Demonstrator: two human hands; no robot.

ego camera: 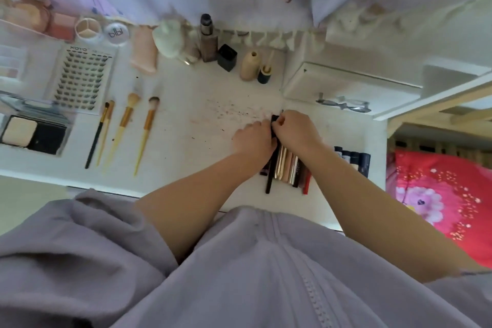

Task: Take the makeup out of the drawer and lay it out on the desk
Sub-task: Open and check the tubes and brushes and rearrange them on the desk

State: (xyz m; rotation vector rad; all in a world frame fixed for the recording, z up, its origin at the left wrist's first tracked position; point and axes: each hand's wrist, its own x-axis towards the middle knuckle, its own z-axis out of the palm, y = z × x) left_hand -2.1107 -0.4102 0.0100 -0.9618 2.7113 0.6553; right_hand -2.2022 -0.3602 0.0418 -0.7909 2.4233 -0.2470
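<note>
Makeup lies spread over the white desk (186, 125). My left hand (251, 138) and my right hand (295, 129) meet over a row of stick-shaped items (287, 168), gold, black and red, lying side by side near the desk's front right. Between the two hands a slim black item (274, 122) shows; my right hand's fingers curl onto it and my left hand's fingers touch it from the left. Several brushes (125, 128) lie in a row at centre left. How far the black item reaches under the hands is hidden.
A lash card (80, 80), compacts (34, 136) and round pots (87, 29) fill the left. Bottles (209, 40) and a sponge (143, 53) stand at the back. Dark tubes (354, 160) lie at the right edge. A white box (346, 85) with an eyelash curler (343, 104) is at right.
</note>
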